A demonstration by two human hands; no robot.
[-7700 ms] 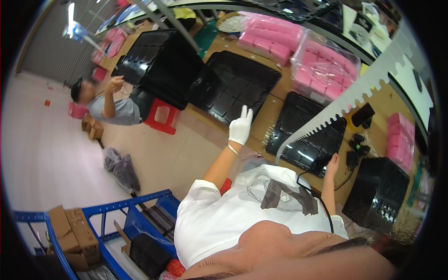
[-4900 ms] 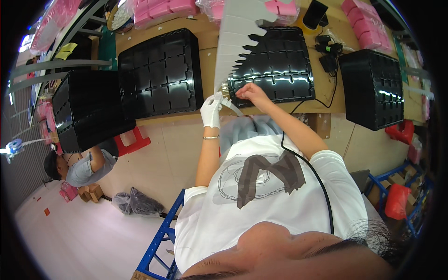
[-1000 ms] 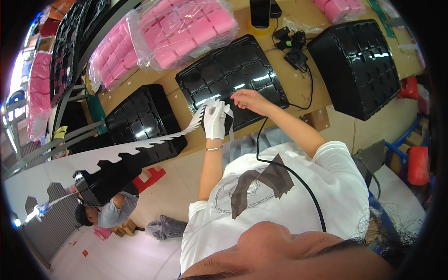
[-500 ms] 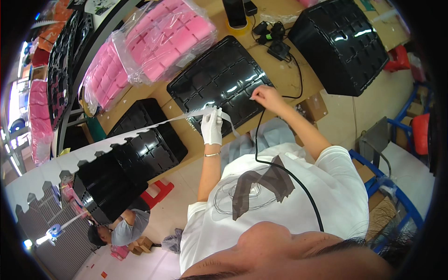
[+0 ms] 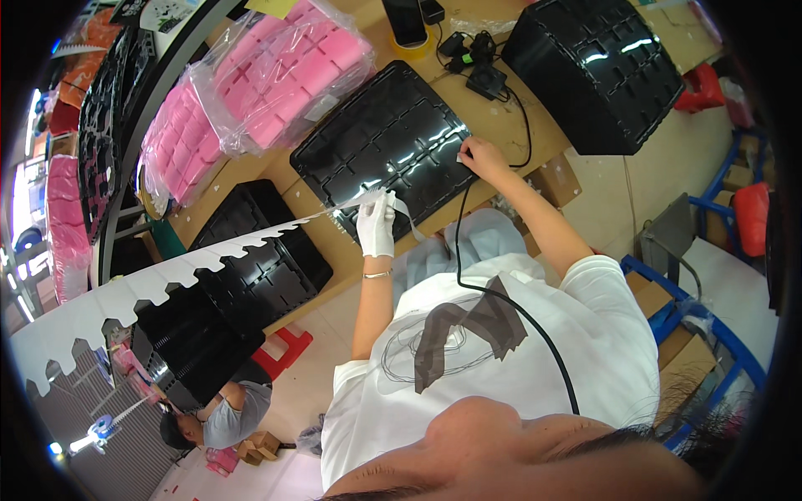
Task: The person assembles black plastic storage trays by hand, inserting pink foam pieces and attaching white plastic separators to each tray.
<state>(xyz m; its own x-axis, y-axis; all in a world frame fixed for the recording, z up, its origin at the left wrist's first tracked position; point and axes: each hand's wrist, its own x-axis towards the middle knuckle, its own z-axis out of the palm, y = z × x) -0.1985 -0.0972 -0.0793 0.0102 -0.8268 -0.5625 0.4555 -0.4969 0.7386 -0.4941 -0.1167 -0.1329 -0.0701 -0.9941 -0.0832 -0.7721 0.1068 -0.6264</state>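
A shallow black plastic tray point(image 5: 368, 125) with moulded slots lies on the cardboard-covered bench in front of me. My left hand point(image 5: 377, 224), in a white glove, is closed on a long white strip point(image 5: 355, 200) with a toothed edge, near the tray's front edge. From there the strip stretches far to the left, and a short tail loops down to the right of the glove. At the tray's right edge, my bare right hand point(image 5: 484, 160) has thumb and forefinger pinched together. A small pale spot shows at its fingertips, too small to name.
Pink moulded trays point(image 5: 284, 79) in clear plastic stand behind on the left. At back right are a black bin point(image 5: 593, 75), black adapters with a cable point(image 5: 486, 79), and a phone point(image 5: 404, 21) on a tape roll. Black crates point(image 5: 200, 334) and another person point(image 5: 225, 417) are at left.
My right hand has shifted over the tray toward its right corner, still pinched. My left hand keeps hold of the white strip in about the same spot. The whole view has shifted slightly.
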